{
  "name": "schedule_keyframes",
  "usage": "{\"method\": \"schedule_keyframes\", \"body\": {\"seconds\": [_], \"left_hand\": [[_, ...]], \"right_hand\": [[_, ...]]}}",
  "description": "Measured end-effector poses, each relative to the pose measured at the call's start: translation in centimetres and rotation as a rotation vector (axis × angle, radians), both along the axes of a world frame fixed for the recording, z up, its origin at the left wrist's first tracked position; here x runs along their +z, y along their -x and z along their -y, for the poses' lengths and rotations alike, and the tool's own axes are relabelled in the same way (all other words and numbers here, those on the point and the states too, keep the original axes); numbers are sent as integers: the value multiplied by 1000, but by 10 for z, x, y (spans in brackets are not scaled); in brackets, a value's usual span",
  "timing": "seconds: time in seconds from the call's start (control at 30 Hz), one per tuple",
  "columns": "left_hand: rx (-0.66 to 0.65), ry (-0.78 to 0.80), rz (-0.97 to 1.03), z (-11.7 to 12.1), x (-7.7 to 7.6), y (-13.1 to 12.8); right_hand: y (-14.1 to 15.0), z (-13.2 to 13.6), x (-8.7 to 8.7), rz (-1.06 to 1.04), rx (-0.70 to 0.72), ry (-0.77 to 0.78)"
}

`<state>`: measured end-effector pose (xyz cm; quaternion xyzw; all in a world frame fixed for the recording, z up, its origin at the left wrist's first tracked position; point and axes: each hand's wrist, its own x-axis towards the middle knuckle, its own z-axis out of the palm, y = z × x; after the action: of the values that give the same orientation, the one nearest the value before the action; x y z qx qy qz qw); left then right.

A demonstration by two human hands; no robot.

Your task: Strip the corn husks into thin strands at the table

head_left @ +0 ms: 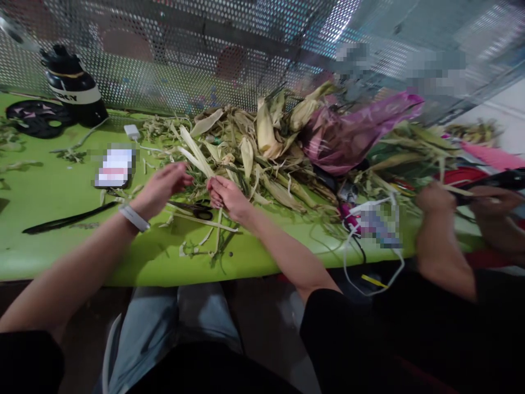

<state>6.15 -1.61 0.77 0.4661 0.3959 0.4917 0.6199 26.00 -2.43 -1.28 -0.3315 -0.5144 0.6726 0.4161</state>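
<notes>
My right hand [229,200] pinches a bundle of pale corn husk strips [197,153]. The strips fan out up and to the left, and thin green ends hang below the fist. Left of it, my left hand [166,183] hovers with loosely bent fingers slightly apart, nothing visible in them; a white band [134,218] circles that wrist. Dark-handled scissors [200,210] lie under the hands, partly covered by husk. Just beyond spreads a heap of dried corn husks [248,156]. Loose husk scraps [215,241] lie near the table's front edge.
On the green table [53,186] are a phone [116,167], a white charger [132,131], a black strap [69,218], a dark jug [76,90] and a black mask-like object [39,117]. A purple bag [344,137] stands right. Beside me, a co-worker's hands [437,200] handle a strip. White cable [346,262] hangs over the edge.
</notes>
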Motion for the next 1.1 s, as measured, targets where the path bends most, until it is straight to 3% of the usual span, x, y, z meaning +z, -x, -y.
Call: {"method": "schedule_keyframes", "body": {"seconds": [0.13, 0.33, 0.57, 0.77, 0.9, 1.0, 1.1], "left_hand": [[-196, -1, -41, 28, -13, -34], [-190, 114, 40, 38, -11, -39], [-66, 198, 239, 36, -18, -39], [-181, 164, 395, 35, -20, -41], [-243, 164, 402, 36, -13, -39], [-145, 118, 415, 33, 0, -31], [-57, 38, 510, 24, 17, -16]], "right_hand": [[6, -1, -11, 91, -6, -3], [9, 9, -5, 142, -9, -24], [8, 16, 8, -23, 95, 122], [6, 20, 12, -145, 267, 204], [7, 22, 10, -163, 353, 207], [4, 19, 8, -123, 375, 177], [-3, 9, 6, -2, 301, 95]]}}
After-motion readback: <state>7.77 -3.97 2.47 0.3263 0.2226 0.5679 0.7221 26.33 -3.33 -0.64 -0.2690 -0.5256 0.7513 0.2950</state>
